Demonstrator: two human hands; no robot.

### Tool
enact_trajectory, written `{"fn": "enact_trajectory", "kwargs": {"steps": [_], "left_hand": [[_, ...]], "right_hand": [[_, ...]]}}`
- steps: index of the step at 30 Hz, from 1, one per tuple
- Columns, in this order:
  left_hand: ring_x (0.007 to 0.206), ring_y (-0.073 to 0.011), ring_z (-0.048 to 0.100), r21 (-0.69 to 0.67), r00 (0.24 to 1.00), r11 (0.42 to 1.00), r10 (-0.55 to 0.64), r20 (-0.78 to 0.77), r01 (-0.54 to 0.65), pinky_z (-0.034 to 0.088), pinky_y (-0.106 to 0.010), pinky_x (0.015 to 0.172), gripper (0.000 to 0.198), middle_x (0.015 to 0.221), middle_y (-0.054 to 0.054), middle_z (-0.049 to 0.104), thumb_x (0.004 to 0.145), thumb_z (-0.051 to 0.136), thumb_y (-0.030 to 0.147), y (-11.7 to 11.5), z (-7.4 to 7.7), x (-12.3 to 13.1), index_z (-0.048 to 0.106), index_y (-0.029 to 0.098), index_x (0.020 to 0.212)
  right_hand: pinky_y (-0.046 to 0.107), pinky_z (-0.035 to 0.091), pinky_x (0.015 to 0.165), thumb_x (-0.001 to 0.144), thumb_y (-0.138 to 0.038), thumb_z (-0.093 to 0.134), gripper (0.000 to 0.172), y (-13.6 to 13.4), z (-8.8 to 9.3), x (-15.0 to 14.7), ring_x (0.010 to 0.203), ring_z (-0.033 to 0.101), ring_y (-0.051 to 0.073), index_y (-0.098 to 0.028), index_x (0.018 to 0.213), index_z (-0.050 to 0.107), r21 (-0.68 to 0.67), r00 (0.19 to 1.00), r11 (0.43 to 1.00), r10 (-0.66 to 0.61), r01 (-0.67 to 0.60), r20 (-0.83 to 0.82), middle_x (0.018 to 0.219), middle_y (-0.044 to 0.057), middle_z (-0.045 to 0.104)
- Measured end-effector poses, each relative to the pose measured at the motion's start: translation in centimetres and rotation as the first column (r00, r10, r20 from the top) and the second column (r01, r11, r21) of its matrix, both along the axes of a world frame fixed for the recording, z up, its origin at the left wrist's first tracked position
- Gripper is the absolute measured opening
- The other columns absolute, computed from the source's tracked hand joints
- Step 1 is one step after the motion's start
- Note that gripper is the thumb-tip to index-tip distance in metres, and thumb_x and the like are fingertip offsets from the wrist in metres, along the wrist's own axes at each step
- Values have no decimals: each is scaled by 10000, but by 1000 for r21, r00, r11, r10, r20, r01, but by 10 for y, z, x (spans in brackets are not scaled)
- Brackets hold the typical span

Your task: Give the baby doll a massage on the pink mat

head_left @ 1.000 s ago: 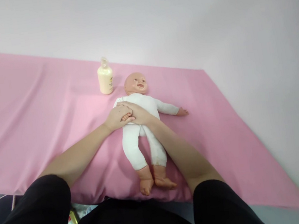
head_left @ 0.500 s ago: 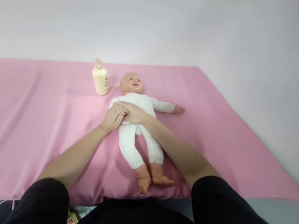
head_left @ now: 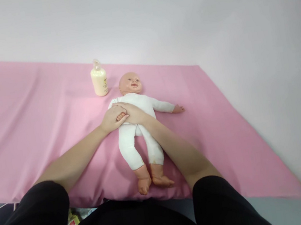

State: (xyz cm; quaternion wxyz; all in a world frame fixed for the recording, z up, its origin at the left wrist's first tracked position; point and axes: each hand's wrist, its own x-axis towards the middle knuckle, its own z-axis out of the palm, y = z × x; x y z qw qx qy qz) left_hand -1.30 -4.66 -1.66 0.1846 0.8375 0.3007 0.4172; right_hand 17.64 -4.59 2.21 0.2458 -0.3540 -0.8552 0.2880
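A bald baby doll (head_left: 137,101) in a white cloth suit lies on its back with its head away from me. My left hand (head_left: 112,118) and my right hand (head_left: 131,111) are closed together round the doll's arm on the left side of its body. Small fingers of the doll's hand (head_left: 121,116) poke out between them; the rest of that forearm is mostly covered. My right forearm passes over the doll's hip and leg. Its other arm (head_left: 166,107) stretches out to the right, untouched.
A cream-coloured pump bottle (head_left: 100,83) stands left of the doll's head. Pink cloth (head_left: 40,118) covers the table, which meets a pale wall (head_left: 136,19) behind. Below the near edge, a yellowish package (head_left: 73,221) shows beside my black sleeve.
My left hand has shifted slightly so the doll's fingers now show between my hands. The whole view has slid a little; the doll and bottle otherwise stay put.
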Motion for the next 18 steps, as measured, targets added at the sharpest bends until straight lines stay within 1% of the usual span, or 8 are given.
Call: {"fn": "enact_trajectory", "kwargs": {"steps": [2, 5, 8, 10, 12, 14, 16, 18], "left_hand": [[981, -328, 711, 10, 1000, 1000, -1, 6, 1, 613, -501, 1015, 420, 905, -100, 736, 1050, 624, 660, 1, -2, 0, 701, 282, 884], [996, -327, 713, 10, 999, 1000, -6, 35, 6, 617, -505, 1041, 356, 938, -99, 739, 1046, 659, 607, 2, -5, 0, 691, 282, 905], [1015, -324, 715, -8, 999, 1000, 10, 51, -9, 618, -505, 1065, 298, 968, -99, 749, 1030, 691, 556, 3, -6, 0, 682, 281, 914], [1026, -323, 717, -20, 998, 1000, 24, 54, -23, 619, -501, 1074, 285, 973, -96, 753, 1021, 701, 544, 2, -6, 0, 680, 282, 911], [1021, -321, 720, -32, 998, 999, 36, 59, -34, 623, -495, 1068, 302, 966, -91, 755, 1013, 706, 566, 1, -4, 0, 682, 283, 912], [1010, -320, 725, -46, 997, 998, 49, 60, -46, 627, -484, 1049, 343, 954, -87, 759, 1010, 707, 612, 1, -3, 0, 688, 284, 910], [979, -315, 729, -54, 997, 997, 53, 55, -50, 629, -469, 1009, 402, 931, -83, 764, 1003, 708, 670, 1, -1, -1, 691, 285, 888], [927, -305, 729, -60, 998, 997, 44, 48, -41, 628, -453, 954, 467, 898, -77, 763, 991, 709, 728, 2, 0, -3, 686, 283, 851]], "right_hand": [[420, 457, 1417, 973, -64, 782, 628, -4, 6, -2, 1591, 636, 309, -51, 1580, 621, -43, 1000, 999, -22, 22, 12, 1687, 221, 643], [377, 462, 1400, 973, -5, 756, 622, -10, 13, -4, 1583, 640, 288, -35, 1578, 620, -78, 999, 996, -41, 41, -10, 1674, 221, 654], [348, 467, 1394, 965, 30, 718, 617, -11, 14, -6, 1579, 647, 266, -64, 1569, 632, -86, 998, 995, -55, 53, -29, 1652, 192, 677], [364, 482, 1391, 958, 13, 731, 609, -9, 12, -6, 1565, 665, 272, -107, 1551, 656, -85, 998, 995, -61, 58, -32, 1630, 161, 700], [403, 508, 1379, 964, -33, 754, 586, -6, 8, -6, 1531, 695, 292, -132, 1537, 677, -77, 997, 996, -58, 55, -46, 1607, 149, 718], [443, 519, 1376, 973, -84, 767, 579, -3, 3, -5, 1522, 702, 315, -116, 1544, 675, -60, 997, 997, -42, 38, -64, 1615, 173, 712], [472, 511, 1390, 969, -126, 777, 596, 1, -2, -4, 1531, 694, 326, -106, 1554, 665, -23, 998, 1000, -19, 18, -61, 1635, 190, 697], [491, 511, 1392, 942, -155, 805, 632, 5, -6, -3, 1521, 699, 325, -129, 1557, 663, 30, 999, 1000, 10, -9, -38, 1640, 179, 699]]}}
